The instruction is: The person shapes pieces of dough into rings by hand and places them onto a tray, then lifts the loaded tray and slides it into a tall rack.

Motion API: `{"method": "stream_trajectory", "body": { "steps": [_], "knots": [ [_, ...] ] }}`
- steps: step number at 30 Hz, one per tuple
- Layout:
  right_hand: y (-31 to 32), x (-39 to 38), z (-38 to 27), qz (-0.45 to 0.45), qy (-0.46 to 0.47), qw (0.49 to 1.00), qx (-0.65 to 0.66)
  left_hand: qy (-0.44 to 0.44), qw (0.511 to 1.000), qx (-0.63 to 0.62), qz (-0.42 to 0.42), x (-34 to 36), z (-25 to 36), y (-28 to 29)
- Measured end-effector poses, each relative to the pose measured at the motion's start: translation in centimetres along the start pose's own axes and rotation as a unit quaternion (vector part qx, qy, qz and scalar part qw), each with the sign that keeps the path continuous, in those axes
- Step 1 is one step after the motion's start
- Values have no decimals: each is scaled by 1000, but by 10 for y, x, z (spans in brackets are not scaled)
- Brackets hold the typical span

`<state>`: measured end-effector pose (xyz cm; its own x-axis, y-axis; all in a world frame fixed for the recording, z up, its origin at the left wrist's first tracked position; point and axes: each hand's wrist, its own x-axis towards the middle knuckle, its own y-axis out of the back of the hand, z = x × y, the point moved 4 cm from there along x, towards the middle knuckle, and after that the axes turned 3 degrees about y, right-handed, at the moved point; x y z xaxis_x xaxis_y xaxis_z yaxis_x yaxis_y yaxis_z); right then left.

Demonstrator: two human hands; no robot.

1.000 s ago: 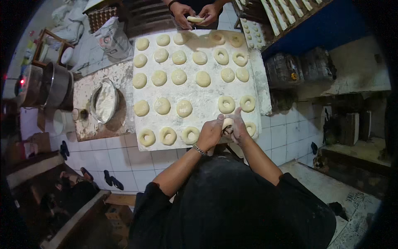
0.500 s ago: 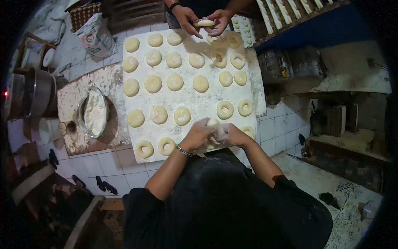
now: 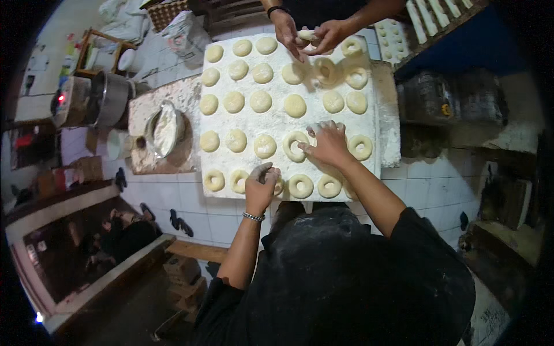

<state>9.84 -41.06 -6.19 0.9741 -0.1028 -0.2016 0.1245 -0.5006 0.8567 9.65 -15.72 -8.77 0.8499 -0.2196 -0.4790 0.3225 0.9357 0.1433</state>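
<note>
- Left: metal bowl [image 3: 180,130] with flour in it is set on a side table [image 3: 138,109], well apart from the hands.
- Board [image 3: 231,162], left half: solid dough rounds [image 3: 234,102] are laid out in the farther rows, no holes made in them. Near row is filled with rings, near-left ring [image 3: 207,180] at its end.
- Left hand [image 3: 261,185]: parted from the right one since half a second ago. Now held at the near row, fingers curled, a ring partly covered by it. No load is seen in it; whether anything is gripped or touched can't be told.
- Main change: dough was held between both hands at the near edge; now a fresh ring [image 3: 288,147] is seen in the second row from near, just right of three solid rounds, where bare board was. Judged as one more piece shaped and set down.
- Far edge: another dough piece [image 3: 307,35] is held between the co-worker's hands [image 3: 332,36].
- Right hand [image 3: 330,144]: laid just right of the fresh ring, thumb at its right side, other fingers spread apart, not clamped on it. Release looks done or nearly so.
- Right: another ring [image 3: 369,149] is left just beyond that hand.
</note>
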Motion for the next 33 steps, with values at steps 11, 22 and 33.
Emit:
{"method": "stream_trajectory", "body": {
  "steps": [11, 22, 33],
  "knots": [
    [-5, -29, 57, 61, 35, 997, -25, -52, 906, 417, 55, 92, 24, 19],
    [-52, -41, -110, -201, 121, 904, 358, -53, 997, -47, -25, -51, 2, 49],
    [-190, -47, -345, -297, 82, 858, 410, -14, 935, -354, 27, -103, -114, 272]
  ]
}}
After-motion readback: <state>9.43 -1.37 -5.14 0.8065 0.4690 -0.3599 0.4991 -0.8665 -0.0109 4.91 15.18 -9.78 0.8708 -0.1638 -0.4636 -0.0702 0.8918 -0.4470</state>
